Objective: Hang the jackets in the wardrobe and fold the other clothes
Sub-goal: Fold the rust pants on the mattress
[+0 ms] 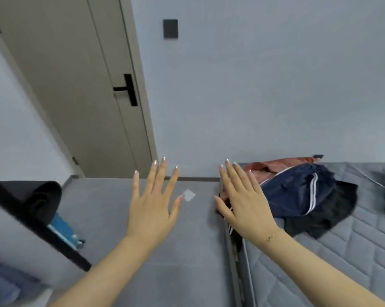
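Both the left hand [151,202] and the right hand [242,204] hang spread and empty, the pile of clothes [302,196] lying on the bed [342,251] just beyond the right hand, so a careless grab could drag tangled garments onto the floor [165,262].

Looks like a bedroom in someone's home: a bare quilted grey mattress [346,251] with a heap of clothes [302,196] dumped on it, a plain interior door [76,85] with a black lever handle [127,89], grey floor tiles [176,251] and painted walls [264,85].
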Motion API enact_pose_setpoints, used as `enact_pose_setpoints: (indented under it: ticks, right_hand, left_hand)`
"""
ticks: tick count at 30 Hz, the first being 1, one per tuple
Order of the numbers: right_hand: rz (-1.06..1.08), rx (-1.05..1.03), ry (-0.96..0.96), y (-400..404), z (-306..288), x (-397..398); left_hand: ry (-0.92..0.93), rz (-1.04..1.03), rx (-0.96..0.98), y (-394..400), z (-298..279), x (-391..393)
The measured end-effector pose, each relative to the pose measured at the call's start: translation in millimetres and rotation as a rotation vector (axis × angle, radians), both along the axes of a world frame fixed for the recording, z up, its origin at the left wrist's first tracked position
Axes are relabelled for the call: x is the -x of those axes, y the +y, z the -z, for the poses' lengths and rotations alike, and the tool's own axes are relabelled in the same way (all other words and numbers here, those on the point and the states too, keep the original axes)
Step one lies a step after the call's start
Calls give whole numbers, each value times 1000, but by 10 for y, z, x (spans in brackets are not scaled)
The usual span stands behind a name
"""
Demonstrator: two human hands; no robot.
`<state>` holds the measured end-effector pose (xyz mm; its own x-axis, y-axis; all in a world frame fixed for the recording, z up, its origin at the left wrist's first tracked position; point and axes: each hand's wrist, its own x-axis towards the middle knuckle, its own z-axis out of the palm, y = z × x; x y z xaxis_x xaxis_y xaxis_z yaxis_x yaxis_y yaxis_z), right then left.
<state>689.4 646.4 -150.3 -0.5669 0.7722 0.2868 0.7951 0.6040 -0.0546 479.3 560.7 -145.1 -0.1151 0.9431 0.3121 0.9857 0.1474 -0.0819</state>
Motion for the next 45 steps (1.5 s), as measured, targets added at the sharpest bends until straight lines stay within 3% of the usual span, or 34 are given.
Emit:
enact_pose_setpoints:
  ticks: [7, 14, 23, 32, 39, 42, 45]
  right_hand:
    - [231, 125, -72, 1051, 569, -1566]
    - [348, 231, -68, 1924, 1061, -2208]
    - [545, 308, -88, 3525, 1952, -2315]
    - [827, 612, -38, 5165, 3797, -1992]
    - [1057, 715, -8, 5753, 5188, -1880]
    - [1098, 806, -43, 5732, 5689, -1821]
    - [1142, 758, -96, 5639, 6003, -1737]
  left_hand:
    - [-79, 171, 145, 1524, 478, -1392]
    - [-102, 267, 246, 2656, 873, -1986]
    - [-78, 498, 316, 4842, 1971, -2202]
    - [-109, 620, 660, 7055, 3697, -2049]
    - [-290, 694, 712, 8246, 4774, -2477]
    - [-373, 721, 694, 8560, 5188, -2784]
    - [-431, 712, 719, 8769, 5515, -3040]
